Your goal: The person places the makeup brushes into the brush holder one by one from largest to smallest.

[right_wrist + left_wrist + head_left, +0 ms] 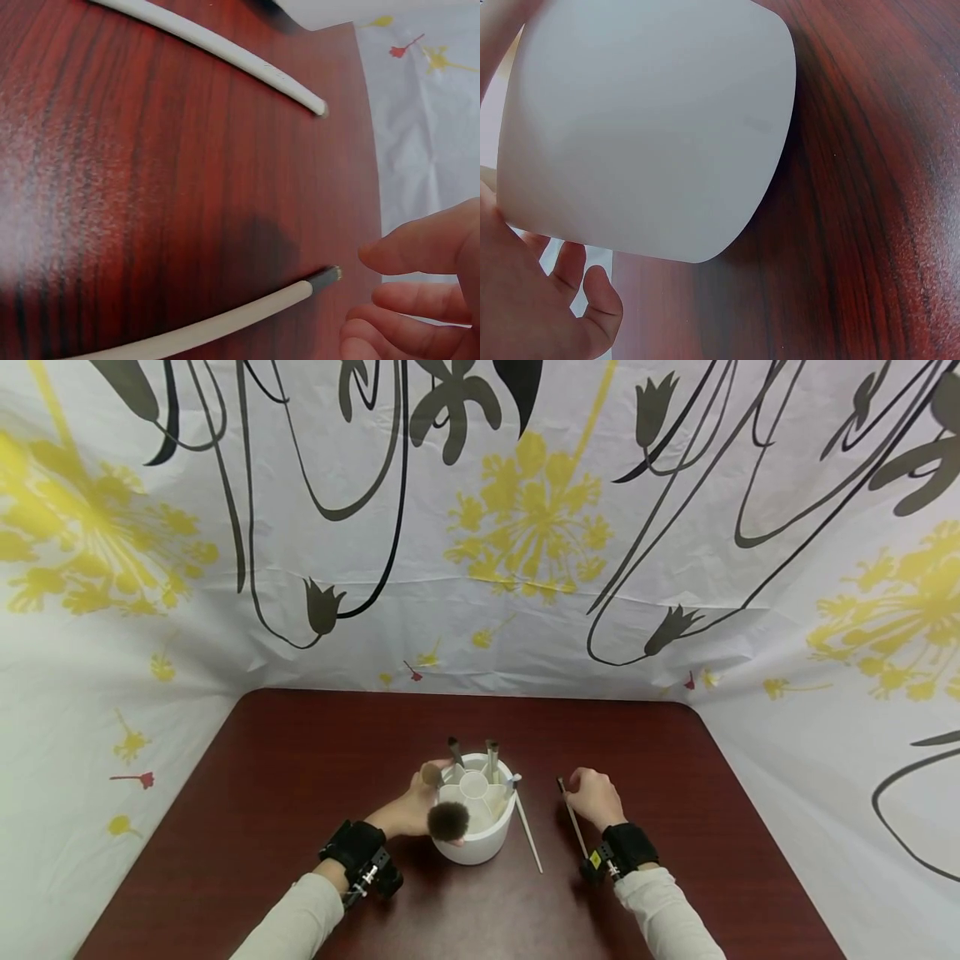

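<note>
A white round brush holder (471, 853) with divided compartments stands upright on the table. My left hand (408, 810) grips its left side, fingers curved around the wall; the left wrist view shows the smooth white wall (652, 127) close up. Several makeup brushes stand in it, among them a large fluffy dark one (447, 821) and a smaller tan one (431, 775). To the right, a thin brush with a pale handle (225, 321) and dark end lies on the table. My right hand (596, 797) is beside that end, thumb and fingers apart in the right wrist view, without gripping it.
Between the holder and the right hand is a slim white stick (528, 831), its upper end by the rim. The dark red wooden table (315, 752) meets a patterned white cloth (420, 643) at the back and sides.
</note>
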`<state>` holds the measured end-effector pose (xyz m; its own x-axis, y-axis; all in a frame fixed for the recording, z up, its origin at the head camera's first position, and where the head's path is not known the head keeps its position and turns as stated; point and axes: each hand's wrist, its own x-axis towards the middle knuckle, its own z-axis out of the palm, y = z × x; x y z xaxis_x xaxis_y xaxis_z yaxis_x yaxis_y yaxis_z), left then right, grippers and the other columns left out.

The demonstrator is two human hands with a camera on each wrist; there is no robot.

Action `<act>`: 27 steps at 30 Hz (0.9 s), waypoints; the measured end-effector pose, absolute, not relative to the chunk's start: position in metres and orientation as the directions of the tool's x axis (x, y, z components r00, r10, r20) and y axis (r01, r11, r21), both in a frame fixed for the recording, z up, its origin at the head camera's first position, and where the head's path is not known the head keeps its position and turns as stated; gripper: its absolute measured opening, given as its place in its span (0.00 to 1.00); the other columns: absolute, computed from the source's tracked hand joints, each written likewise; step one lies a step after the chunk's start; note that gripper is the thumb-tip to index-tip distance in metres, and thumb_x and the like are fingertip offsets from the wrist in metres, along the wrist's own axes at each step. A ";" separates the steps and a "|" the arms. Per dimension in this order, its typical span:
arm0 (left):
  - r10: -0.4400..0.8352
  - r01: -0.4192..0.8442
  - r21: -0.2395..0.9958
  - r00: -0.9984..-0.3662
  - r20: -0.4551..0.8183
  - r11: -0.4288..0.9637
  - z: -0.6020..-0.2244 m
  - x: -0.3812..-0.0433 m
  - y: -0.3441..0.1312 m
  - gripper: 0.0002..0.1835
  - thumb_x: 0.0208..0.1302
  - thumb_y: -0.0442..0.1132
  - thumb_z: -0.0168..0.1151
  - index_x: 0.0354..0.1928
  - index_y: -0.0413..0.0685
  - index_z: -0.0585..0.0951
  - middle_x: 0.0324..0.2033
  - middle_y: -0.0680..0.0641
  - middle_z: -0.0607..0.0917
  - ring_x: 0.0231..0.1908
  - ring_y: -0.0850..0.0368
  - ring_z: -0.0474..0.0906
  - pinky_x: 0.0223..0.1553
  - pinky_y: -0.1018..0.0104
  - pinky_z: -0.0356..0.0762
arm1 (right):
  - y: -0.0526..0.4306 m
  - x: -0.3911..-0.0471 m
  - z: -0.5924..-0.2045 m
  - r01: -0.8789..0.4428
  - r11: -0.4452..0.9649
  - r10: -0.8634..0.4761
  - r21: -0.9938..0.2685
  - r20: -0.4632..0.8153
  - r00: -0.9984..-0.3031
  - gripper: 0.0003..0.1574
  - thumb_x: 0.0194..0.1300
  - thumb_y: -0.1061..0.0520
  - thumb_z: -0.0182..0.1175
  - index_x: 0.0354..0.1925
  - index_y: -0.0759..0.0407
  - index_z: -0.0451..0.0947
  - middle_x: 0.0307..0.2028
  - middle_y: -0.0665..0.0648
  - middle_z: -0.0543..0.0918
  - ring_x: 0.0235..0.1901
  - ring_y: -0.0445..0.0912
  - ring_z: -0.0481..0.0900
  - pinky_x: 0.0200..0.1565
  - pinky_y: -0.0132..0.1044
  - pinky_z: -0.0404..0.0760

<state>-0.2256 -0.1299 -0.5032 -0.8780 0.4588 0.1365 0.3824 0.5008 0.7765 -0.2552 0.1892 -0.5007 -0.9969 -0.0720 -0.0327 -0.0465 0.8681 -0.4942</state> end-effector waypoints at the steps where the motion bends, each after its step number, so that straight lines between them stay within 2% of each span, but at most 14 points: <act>1: 0.457 0.384 0.775 -0.879 0.139 0.503 -0.503 -0.225 -0.130 0.60 0.25 0.46 0.80 0.63 0.38 0.55 0.61 0.37 0.57 0.58 0.37 0.52 0.53 0.41 0.54 | 0.189 -0.255 -0.502 -0.043 0.869 -0.072 -0.493 -0.040 -0.997 0.14 0.52 0.60 0.63 0.38 0.64 0.75 0.26 0.56 0.77 0.21 0.45 0.72 0.24 0.37 0.67; 7: 0.446 0.399 0.763 -0.880 0.164 0.509 -0.503 -0.225 -0.128 0.60 0.22 0.45 0.80 0.62 0.37 0.55 0.60 0.37 0.58 0.57 0.36 0.53 0.53 0.42 0.54 | 0.191 -0.257 -0.512 -0.037 0.886 -0.075 -0.462 -0.065 -0.995 0.13 0.51 0.59 0.65 0.35 0.64 0.75 0.26 0.56 0.76 0.23 0.45 0.73 0.25 0.38 0.69; 14: 0.451 0.391 0.764 -0.880 0.148 0.513 -0.502 -0.225 -0.128 0.61 0.24 0.45 0.80 0.63 0.39 0.54 0.61 0.38 0.57 0.58 0.36 0.52 0.54 0.40 0.53 | 0.191 -0.254 -0.521 -0.010 0.884 -0.060 -0.467 -0.092 -0.994 0.07 0.51 0.64 0.60 0.30 0.64 0.72 0.23 0.56 0.72 0.20 0.45 0.68 0.23 0.36 0.63; 21: 0.456 0.389 0.769 -0.878 0.144 0.507 -0.503 -0.226 -0.128 0.60 0.25 0.44 0.80 0.63 0.40 0.54 0.61 0.38 0.56 0.57 0.36 0.52 0.54 0.41 0.54 | 0.191 -0.256 -0.528 0.013 0.885 -0.033 -0.466 -0.089 -0.995 0.09 0.50 0.63 0.62 0.32 0.65 0.75 0.26 0.57 0.77 0.22 0.45 0.72 0.23 0.36 0.68; 27: 0.469 0.418 0.758 -0.867 0.168 0.501 -0.506 -0.226 -0.129 0.60 0.25 0.44 0.80 0.62 0.38 0.54 0.61 0.36 0.56 0.57 0.36 0.52 0.53 0.41 0.54 | 0.190 -0.256 -0.528 0.001 0.882 -0.040 -0.472 -0.077 -0.996 0.09 0.49 0.64 0.62 0.32 0.65 0.75 0.24 0.57 0.76 0.21 0.45 0.71 0.23 0.36 0.68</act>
<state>-0.2264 -0.1293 -0.5059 -0.8670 0.4692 0.1680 0.4179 0.5006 0.7581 -0.2559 0.1895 -0.5277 -0.9962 -0.0399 -0.0768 0.0010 0.8818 -0.4717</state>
